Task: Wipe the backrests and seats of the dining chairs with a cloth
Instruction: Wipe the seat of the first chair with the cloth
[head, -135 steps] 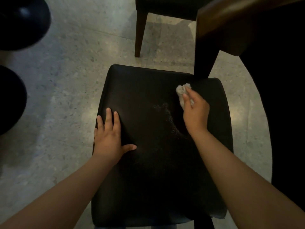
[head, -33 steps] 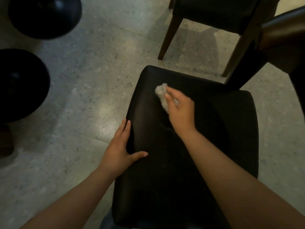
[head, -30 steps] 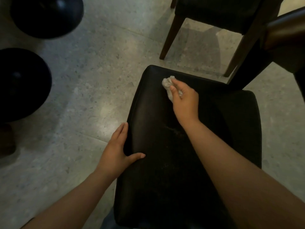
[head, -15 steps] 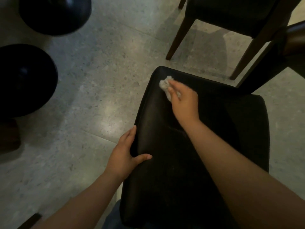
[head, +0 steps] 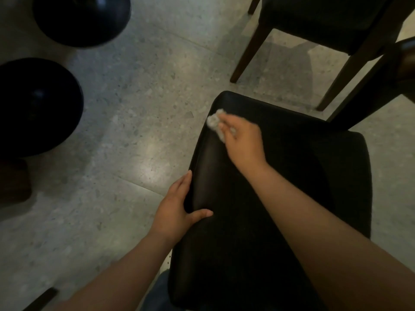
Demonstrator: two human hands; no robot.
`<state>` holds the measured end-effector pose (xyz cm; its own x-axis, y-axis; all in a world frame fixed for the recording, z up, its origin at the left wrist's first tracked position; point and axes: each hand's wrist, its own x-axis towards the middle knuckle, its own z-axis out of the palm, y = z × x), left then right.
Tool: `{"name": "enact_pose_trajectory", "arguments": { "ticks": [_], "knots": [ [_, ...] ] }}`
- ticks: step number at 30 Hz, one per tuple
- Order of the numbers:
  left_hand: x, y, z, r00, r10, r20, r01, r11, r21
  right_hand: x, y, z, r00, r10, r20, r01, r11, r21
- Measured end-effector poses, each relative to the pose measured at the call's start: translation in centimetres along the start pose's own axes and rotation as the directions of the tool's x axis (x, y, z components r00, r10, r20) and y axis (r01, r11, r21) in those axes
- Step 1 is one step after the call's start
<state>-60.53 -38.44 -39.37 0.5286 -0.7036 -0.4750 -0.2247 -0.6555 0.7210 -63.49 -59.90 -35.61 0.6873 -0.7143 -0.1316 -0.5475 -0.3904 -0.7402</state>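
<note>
right hand pinches cloth on chair seat far-left corner | left hand clamps seat's left edge, thumb on top

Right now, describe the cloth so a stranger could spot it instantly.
Find the black chair seat filling the lower right. At its far left corner, the right hand holds a small crumpled cloth, the only pale thing on the dark seat.

Cloth on seat, far-left corner.
</note>
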Motion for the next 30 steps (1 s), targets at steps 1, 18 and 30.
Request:
{"name": "enact_pose_trajectory", "arguments": {
  "ticks": [1,18,30],
  "knots": [
    [0.0,0.0,0.0,1.000,-0.002,0.001,0.002,1.000,0.001,1.0,0.1,-0.3,0.998,0.033,-0.051,-0.034,0.999,-0.025],
    [-1.7,2.4,0.0,0.999,0.026,-0.040,-0.016,0.974,0.224,-5.6,2.9,-6.2,0.938,0.254,-0.235,-0.239,0.967,0.092],
    [-1.8,10.0,4.0,0.937,0.266,0.225,-0.345,0.807,0.480,-14.9,9.8,-13.5,0.767,0.502,-0.399,-0.449,0.865,0.225]
  ]
}}
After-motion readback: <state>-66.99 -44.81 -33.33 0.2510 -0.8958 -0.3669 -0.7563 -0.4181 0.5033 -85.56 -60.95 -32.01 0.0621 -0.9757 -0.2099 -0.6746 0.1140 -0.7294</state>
